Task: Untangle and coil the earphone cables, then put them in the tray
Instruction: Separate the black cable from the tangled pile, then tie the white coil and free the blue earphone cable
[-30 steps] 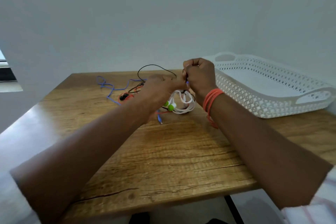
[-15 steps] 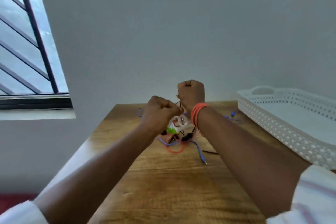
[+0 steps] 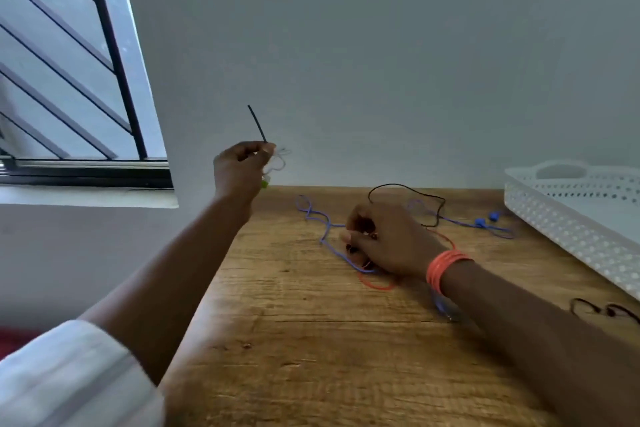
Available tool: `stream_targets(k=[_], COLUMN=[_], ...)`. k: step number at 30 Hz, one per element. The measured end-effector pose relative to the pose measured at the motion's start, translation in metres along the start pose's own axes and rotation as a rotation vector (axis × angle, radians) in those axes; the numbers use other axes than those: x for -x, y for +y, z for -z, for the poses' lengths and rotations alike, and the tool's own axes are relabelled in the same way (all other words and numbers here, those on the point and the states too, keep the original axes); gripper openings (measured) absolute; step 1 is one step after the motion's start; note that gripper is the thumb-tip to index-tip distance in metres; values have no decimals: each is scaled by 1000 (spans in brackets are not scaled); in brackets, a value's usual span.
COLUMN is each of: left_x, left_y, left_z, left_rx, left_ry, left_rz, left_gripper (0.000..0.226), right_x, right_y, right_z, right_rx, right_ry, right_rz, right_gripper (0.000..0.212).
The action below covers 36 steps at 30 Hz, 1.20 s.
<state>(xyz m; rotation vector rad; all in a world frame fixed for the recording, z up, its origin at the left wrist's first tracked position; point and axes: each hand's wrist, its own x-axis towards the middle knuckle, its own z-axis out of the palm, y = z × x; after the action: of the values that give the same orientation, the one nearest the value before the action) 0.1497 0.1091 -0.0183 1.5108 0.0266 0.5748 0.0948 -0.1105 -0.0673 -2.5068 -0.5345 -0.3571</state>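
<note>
My left hand [image 3: 242, 166] is raised above the table's far left edge. It grips the white earphones [image 3: 277, 163] with green tips, and a short black cable end sticks up from its fingers. My right hand [image 3: 388, 243] rests on the table and holds down the tangle of cables, its fingers curled round them. A blue cable [image 3: 322, 222] runs left from under it, with blue earbuds [image 3: 485, 219] to the right. A black cable [image 3: 408, 189] loops behind the hand, and a red cable [image 3: 375, 284] curls in front. The white perforated tray [image 3: 571, 229] stands at the right.
The wooden table [image 3: 311, 340] meets a grey wall at the back. A barred window [image 3: 69, 80] is on the left. Another dark cable loop [image 3: 602, 310] lies near the tray's front corner. Orange bangles circle my right wrist.
My left hand has lifted the white earphones up and to the left, away from the tangle. My right hand dropped to the table onto the other cables. The view swung left.
</note>
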Motion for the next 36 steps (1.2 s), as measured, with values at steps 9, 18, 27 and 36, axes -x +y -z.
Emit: stream_targets(k=[9, 18, 27, 36], left_x=[3, 12, 48, 61], left_y=[-61, -62, -35, -46], left_z=[-1, 0, -29, -114], left_rx=[-376, -692, -793, -1161], left_ry=[-6, -113, -154, -413], left_rz=[-66, -83, -678, -265], left_gripper=[5, 8, 33, 54], right_x=[9, 7, 7, 13], right_y=[5, 10, 42, 72], right_z=[-1, 0, 37, 53], right_rx=[196, 32, -64, -53], right_ry=[73, 103, 382, 208], right_rz=[149, 90, -149, -337], right_gripper=[16, 22, 28, 12])
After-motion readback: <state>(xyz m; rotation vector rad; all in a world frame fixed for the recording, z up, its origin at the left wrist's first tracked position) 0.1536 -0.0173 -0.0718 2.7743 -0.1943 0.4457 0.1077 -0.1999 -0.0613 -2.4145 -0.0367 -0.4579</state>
